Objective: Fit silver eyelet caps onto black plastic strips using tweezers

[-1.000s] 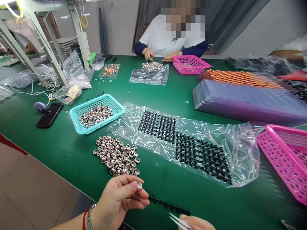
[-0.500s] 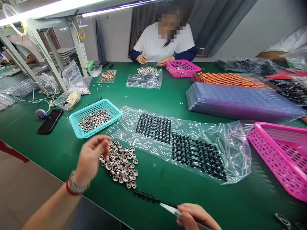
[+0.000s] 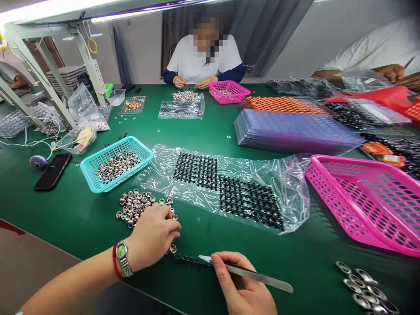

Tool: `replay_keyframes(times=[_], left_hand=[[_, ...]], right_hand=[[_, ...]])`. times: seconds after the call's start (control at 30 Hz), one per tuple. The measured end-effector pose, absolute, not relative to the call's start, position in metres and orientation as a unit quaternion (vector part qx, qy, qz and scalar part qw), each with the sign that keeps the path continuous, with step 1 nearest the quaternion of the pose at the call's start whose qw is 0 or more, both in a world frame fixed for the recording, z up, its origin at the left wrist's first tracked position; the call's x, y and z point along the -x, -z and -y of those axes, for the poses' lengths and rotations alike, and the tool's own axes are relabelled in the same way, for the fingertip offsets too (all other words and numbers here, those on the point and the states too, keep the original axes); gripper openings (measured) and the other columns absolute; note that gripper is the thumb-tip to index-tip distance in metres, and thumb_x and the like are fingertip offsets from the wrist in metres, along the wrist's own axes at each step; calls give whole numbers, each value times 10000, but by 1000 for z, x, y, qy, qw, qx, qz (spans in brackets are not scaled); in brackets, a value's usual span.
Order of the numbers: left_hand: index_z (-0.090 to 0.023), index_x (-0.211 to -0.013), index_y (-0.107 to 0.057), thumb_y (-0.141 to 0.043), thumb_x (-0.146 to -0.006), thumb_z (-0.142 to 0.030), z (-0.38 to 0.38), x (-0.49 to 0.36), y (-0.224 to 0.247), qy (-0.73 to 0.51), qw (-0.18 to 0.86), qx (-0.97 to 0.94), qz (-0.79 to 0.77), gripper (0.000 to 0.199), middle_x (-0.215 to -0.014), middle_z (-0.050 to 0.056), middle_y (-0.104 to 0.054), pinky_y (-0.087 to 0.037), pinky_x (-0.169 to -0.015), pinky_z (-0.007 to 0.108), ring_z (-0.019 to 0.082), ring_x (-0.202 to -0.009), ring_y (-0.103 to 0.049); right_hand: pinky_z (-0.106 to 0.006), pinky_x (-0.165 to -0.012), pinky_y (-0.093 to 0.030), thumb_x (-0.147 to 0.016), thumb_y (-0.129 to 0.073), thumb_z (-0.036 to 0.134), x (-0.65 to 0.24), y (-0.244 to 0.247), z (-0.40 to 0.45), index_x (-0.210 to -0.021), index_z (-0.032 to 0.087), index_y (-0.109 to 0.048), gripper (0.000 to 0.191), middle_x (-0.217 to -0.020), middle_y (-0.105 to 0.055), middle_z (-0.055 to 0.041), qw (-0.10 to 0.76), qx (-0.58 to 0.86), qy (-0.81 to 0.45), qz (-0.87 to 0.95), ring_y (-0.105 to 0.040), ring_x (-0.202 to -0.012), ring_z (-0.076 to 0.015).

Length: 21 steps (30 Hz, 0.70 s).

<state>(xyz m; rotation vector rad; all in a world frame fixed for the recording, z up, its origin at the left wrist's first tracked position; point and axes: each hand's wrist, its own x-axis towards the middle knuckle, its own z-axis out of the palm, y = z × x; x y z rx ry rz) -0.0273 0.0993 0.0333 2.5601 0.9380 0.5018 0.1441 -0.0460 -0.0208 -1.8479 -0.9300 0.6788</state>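
Note:
My left hand (image 3: 154,236), with a watch and red band at the wrist, lies over the right side of a pile of small silver rings (image 3: 133,205). Its fingers are bent down among the rings, and what they hold is hidden. My right hand (image 3: 241,280) grips metal tweezers (image 3: 262,279), tips pointing left. At those tips, a thin black toothed strip (image 3: 187,259) lies on the green table. Behind the pile is a turquoise basket (image 3: 88,177) of silver rings. Two black grids of strips (image 3: 197,169) lie on a clear plastic bag (image 3: 295,197).
A pink basket (image 3: 331,199) stands at right, with larger silver rings (image 3: 364,288) in front of it. Stacked clear trays (image 3: 292,131) lie behind. A phone (image 3: 53,171) is at left. A person (image 3: 210,65) sits across the table (image 3: 193,133).
My left hand has come down and right onto the ring pile, its palm now turned down. My right hand and the tweezers show more fully. The view has shifted to the right.

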Motion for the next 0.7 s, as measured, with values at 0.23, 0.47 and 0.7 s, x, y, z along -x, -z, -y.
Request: replay_keyframes(times=[0.23, 0.47, 0.7], left_hand=[[-165, -813, -725, -742, -844, 7, -98, 27, -37, -139, 158, -926, -315, 175, -884, 59, -704, -507, -718, 353, 239, -830, -629], [-196, -933, -633, -631, -962, -54, -44, 39, -34, -236, 203, -914, -261, 145, -941, 4, -789, -559, -756, 314, 190, -817, -689], [-181, -947, -628, -464, -1057, -116, -21, 43, -12, -297, 124, -916, -238, 208, -1016, 70, -831, -602, -759, 347, 219, -876, -753]], right_hand=[[-205, -499, -489, -952, -609, 615, -142, 14, 42, -782, 250, -699, 412, -657, -663, 16, 492, 718, -251, 424, -605, -524, -130], [-181, -492, -500, -984, -622, 479, -144, 17, 42, -794, 251, -678, 303, -639, -661, 37, 498, 701, -202, 469, -617, -491, -113], [-191, -534, -529, -988, -624, 456, -143, 18, 43, -802, 245, -676, 287, -678, -671, 25, 498, 702, -198, 470, -644, -533, -125]])
